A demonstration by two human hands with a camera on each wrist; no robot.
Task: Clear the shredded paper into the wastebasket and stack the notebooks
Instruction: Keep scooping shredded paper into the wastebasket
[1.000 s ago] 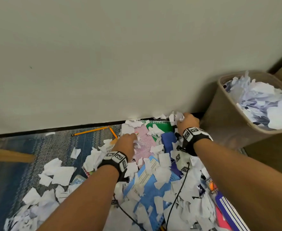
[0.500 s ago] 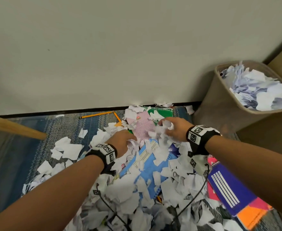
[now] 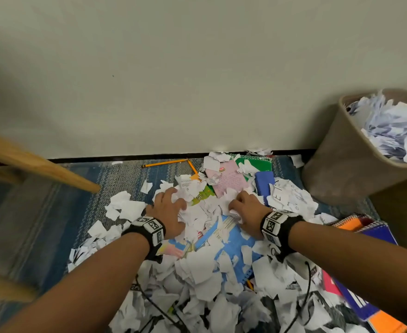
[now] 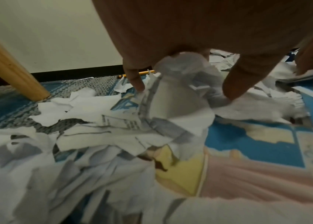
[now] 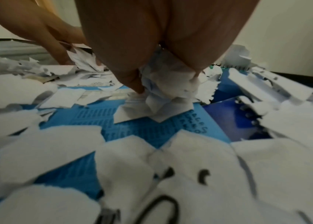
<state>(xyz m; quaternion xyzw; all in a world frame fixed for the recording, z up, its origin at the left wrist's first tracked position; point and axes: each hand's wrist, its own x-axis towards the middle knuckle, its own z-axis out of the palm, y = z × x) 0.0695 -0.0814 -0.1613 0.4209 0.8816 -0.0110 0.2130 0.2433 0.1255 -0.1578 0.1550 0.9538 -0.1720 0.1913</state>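
both hands down in the shredded paper (image 3: 197, 267) heap on the floor, close together but apart. left hand (image 3: 170, 212) has its fingers curled round a crumpled wad of scraps (image 4: 178, 94); right hand (image 3: 247, 211) is clamped on another wad (image 5: 168, 84). heap spreads around and toward the person from both hands. one wastebasket (image 3: 342, 164) well off to the right by the wall, paper inside. notebooks half buried, at least six showing: light blue (image 3: 233, 239), pink (image 3: 229, 181), green (image 3: 257, 163), dark blue (image 3: 265, 182), orange (image 3: 346, 223), purple (image 3: 380, 233). two pencils (image 3: 164, 162) by the baseboard.
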